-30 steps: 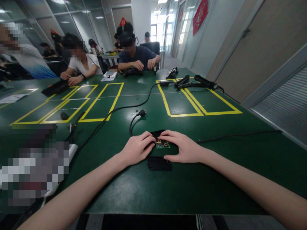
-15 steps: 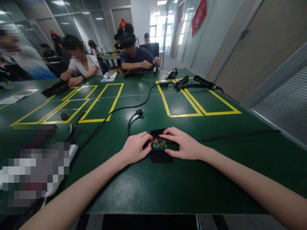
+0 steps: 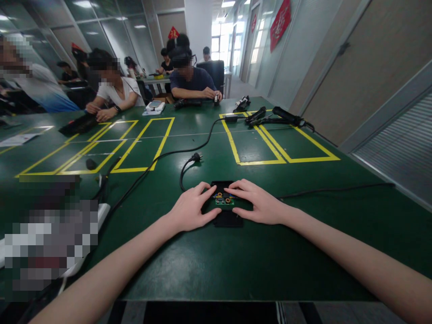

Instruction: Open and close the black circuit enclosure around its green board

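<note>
So we've got the little green circuit board [image 3: 221,202] on the bench [image 3: 189,274], sitting between two black case pieces, one on the far side [image 3: 221,184] and one on the near side [image 3: 229,219]. Looks to us like the positioning step. Our left hand [image 3: 191,209] has thumb and fingers parted around the board's left end, and our right hand [image 3: 263,204] is spread much the same at the right; can't tell if either's really gripping. We'd say the next move calls for light, even fingertips and minding the wires [image 3: 232,196].
</note>
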